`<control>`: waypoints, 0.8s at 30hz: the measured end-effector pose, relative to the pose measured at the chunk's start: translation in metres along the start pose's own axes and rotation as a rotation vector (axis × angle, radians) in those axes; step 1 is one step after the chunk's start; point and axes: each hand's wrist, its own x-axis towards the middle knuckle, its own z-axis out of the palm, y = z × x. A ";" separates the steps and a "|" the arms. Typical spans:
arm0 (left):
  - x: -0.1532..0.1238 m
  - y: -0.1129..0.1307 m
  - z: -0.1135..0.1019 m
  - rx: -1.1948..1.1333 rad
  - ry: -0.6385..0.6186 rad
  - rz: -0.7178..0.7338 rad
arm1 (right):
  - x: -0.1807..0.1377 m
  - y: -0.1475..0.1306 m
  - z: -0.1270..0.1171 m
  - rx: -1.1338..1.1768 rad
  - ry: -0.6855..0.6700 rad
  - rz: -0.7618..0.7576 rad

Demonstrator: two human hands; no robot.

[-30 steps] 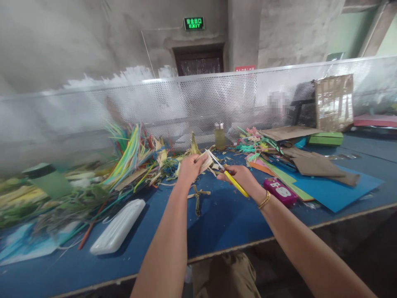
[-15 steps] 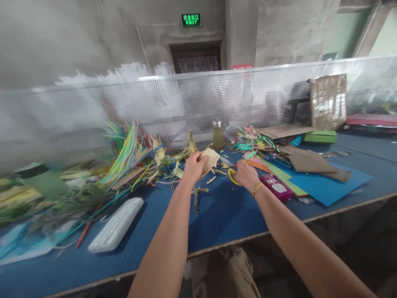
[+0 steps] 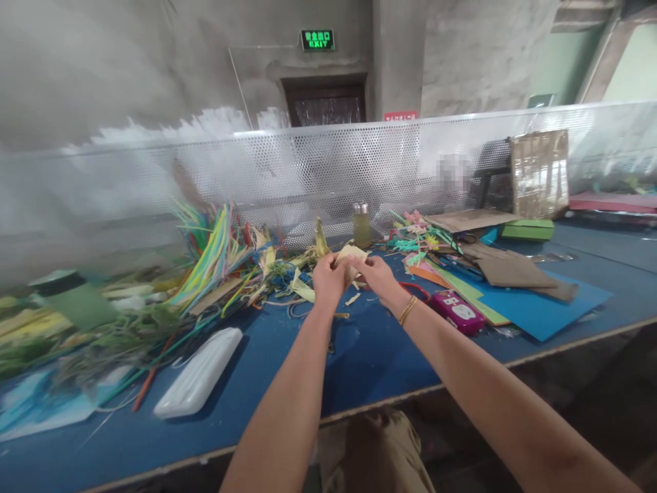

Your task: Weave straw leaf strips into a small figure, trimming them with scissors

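Observation:
A thin pale piece of dried corn husk [image 3: 355, 254] is held up above the blue table. My left hand [image 3: 329, 277] grips it from the left, fingers closed. From the right, the fingers of my right hand [image 3: 377, 275] pinch its edge, close to my left fingers. The fingertips partly hide the lower part of the husk. Small pale scraps [image 3: 353, 299] lie just beneath my hands. A red loop-shaped handle [image 3: 418, 290] rests to the right, next to my right wrist. My left forearm mostly covers a small knotted twig-like piece [image 3: 341, 315].
Bundles of coloured stems [image 3: 215, 253] and more husks fill the back left. A white packet [image 3: 200, 373] lies at left front. A jar [image 3: 361, 224] stands behind my hands. To the right are a magenta case [image 3: 456, 311], blue paper [image 3: 544, 311] and cardboard [image 3: 513, 263].
My right hand has let go of the yellow-handled scissors and moved left to the husk. It now pinches the husk together with my left hand, which has shifted slightly right.

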 end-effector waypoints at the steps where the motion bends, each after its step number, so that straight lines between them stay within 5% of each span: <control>1: 0.000 -0.001 0.000 0.006 0.014 0.012 | 0.004 -0.004 0.008 0.073 0.008 0.003; 9: 0.009 -0.013 -0.012 0.066 0.136 -0.059 | 0.025 0.005 0.025 0.383 0.107 -0.031; 13: 0.010 -0.014 -0.015 0.200 0.144 -0.010 | 0.025 0.014 0.013 0.262 0.120 -0.081; 17: 0.014 -0.017 -0.017 0.204 0.012 0.023 | 0.026 0.014 0.002 0.084 0.182 -0.231; 24: 0.016 -0.015 -0.018 -0.055 -0.148 0.034 | 0.026 0.013 -0.003 0.010 0.087 -0.314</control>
